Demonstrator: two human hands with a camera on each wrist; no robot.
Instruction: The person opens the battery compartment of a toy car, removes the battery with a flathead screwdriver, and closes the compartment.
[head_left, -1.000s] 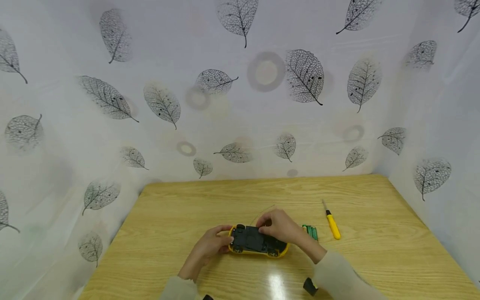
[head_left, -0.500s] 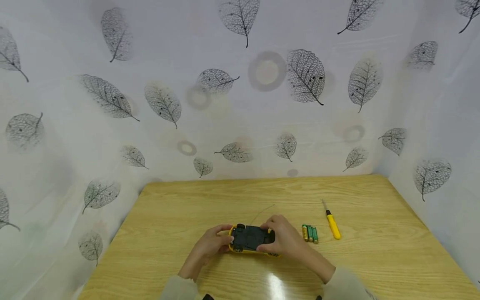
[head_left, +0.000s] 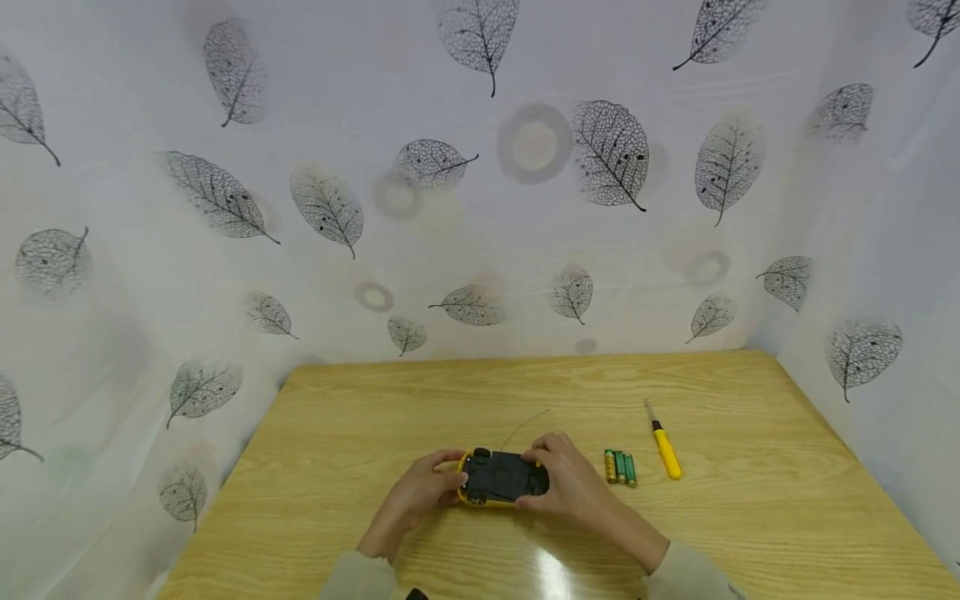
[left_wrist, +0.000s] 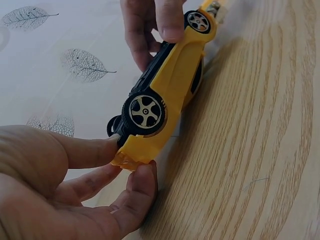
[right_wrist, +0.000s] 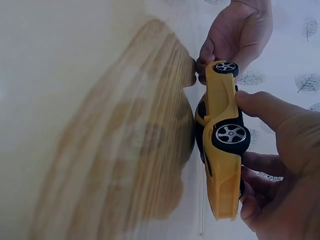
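A yellow toy car (head_left: 504, 477) lies upside down on the table, its black underside facing up. My left hand (head_left: 420, 490) pinches one end of it, thumb on the underside edge and fingers on the yellow body, as the left wrist view shows. Across the other end, my right hand (head_left: 576, 485) grips the car, with the thumb on the near side and fingers on the far side. The right wrist view shows that thumb (right_wrist: 262, 106) against the edge of the underside. Part of the underside is hidden beneath the right hand. A thin wire (head_left: 525, 425) stretches away behind the car.
Three green and gold batteries (head_left: 620, 467) lie side by side to the right of the car. Beyond them is a screwdriver (head_left: 666, 450) with a yellow handle. Leaf-printed sheeting (head_left: 480, 250) hangs behind and beside the wooden table (head_left: 360, 408).
My right hand has shifted from fingertips on the middle of the underside to a grip across the car's right end. Its arm no longer covers the batteries. The left hand keeps its hold.
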